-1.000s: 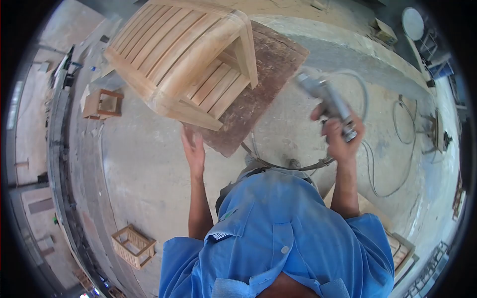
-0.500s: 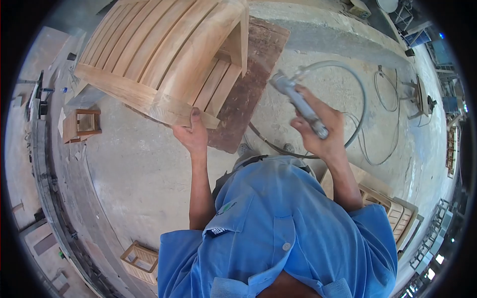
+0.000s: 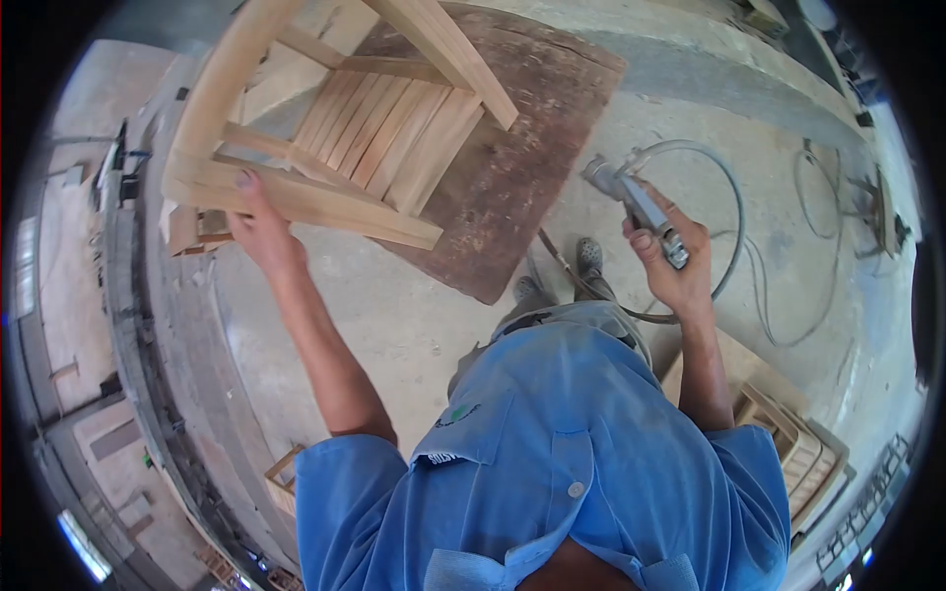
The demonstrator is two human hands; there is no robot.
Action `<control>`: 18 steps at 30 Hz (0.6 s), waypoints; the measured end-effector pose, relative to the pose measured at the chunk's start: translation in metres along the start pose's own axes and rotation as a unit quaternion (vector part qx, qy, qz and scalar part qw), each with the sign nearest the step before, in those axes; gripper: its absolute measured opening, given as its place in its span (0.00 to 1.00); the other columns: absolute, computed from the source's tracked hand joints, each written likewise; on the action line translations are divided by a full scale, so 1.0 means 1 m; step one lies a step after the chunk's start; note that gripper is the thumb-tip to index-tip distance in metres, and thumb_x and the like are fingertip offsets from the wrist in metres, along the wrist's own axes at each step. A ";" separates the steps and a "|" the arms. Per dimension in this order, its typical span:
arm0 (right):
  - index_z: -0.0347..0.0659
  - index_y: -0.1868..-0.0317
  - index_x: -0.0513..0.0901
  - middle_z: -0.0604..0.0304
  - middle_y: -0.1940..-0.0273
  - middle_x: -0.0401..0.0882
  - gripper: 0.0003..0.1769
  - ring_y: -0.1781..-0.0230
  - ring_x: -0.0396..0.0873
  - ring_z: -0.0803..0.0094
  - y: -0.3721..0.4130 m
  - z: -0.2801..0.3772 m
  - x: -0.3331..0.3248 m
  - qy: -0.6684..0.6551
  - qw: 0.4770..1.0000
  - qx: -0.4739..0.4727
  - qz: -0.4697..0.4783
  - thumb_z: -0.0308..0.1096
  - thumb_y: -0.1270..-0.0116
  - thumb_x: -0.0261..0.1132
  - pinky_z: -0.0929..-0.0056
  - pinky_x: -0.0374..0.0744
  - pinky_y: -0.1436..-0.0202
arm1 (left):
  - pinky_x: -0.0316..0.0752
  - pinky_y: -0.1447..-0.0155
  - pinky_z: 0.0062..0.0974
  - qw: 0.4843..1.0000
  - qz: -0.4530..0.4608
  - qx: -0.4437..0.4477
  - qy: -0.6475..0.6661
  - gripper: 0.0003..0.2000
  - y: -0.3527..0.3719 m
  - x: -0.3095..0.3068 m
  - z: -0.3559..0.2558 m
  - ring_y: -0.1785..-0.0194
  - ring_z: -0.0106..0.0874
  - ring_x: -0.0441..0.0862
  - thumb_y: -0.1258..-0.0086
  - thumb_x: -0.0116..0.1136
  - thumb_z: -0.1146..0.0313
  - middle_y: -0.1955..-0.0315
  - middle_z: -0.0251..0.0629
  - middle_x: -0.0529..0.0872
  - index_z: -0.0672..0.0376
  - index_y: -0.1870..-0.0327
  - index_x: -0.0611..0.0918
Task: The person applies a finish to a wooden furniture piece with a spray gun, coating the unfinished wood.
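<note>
My left hand (image 3: 264,229) grips the lower left rail of a wooden stool-like frame (image 3: 315,200), thumb on top of the wood. The frame rests tilted on a worn brown board (image 3: 493,212), its slatted part showing inside between the legs. My right hand (image 3: 678,258) is closed round a grey air tool (image 3: 645,209) with a round head, held to the right of the board. A grey hose (image 3: 737,197) loops from the tool.
Slatted wooden pieces (image 3: 813,458) lie at the lower right. Cables (image 3: 788,340) curl on the floor at the right, near a small stand (image 3: 880,212). A raised concrete ledge (image 3: 709,74) runs behind the board. My shoes (image 3: 588,258) are below the board.
The wooden frame has been turned over, so its legs and inner slats now show. My left hand has moved left with it. The tool in my right hand has shifted slightly right and down.
</note>
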State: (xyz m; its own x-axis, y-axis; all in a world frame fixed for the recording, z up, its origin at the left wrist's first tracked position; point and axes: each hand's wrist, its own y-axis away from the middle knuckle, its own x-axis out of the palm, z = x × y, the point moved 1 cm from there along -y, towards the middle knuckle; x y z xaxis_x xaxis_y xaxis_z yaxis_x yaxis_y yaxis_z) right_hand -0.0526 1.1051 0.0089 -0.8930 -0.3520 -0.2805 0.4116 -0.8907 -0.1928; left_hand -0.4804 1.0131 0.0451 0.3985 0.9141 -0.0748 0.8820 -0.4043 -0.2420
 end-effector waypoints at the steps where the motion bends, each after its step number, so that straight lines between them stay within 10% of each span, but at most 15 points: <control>1: 0.34 0.38 0.80 0.55 0.68 0.86 0.31 0.67 0.81 0.79 -0.009 -0.002 -0.001 -0.009 1.000 -0.008 -0.010 0.45 0.35 0.73 0.75 0.79 0.60 | 0.70 0.36 0.40 0.999 -0.024 -0.041 0.014 0.30 -0.012 0.005 -0.025 0.44 0.37 0.78 0.27 0.60 0.49 0.46 0.45 0.80 0.65 0.36 0.72; 13: 0.40 0.38 0.80 0.46 0.58 0.88 0.32 0.65 0.88 0.62 -0.065 0.009 0.011 -0.184 0.920 -0.145 0.313 0.42 0.42 0.76 0.64 0.83 0.59 | 0.68 0.30 0.47 0.988 0.068 -0.141 -0.003 0.34 -0.164 -0.003 -0.066 0.35 0.41 0.74 0.26 0.44 0.35 0.38 0.42 0.75 0.55 0.31 0.68; 18: 0.38 0.37 0.79 0.48 0.57 0.88 0.35 0.63 0.88 0.63 -0.101 0.009 0.004 -0.161 0.923 -0.172 0.306 0.37 0.46 0.77 0.68 0.82 0.59 | 0.68 0.29 0.46 0.989 0.029 -0.142 -0.014 0.36 -0.186 -0.001 -0.062 0.34 0.42 0.73 0.26 0.44 0.34 0.36 0.43 0.74 0.56 0.30 0.66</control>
State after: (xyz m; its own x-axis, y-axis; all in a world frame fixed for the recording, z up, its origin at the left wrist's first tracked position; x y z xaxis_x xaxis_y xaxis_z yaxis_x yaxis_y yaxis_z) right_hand -0.0999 1.1913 0.0355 -0.4600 -0.8746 -0.1529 0.8401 -0.3730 -0.3939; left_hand -0.6296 1.0852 0.1500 0.4468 0.8880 -0.1087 0.8946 -0.4446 0.0455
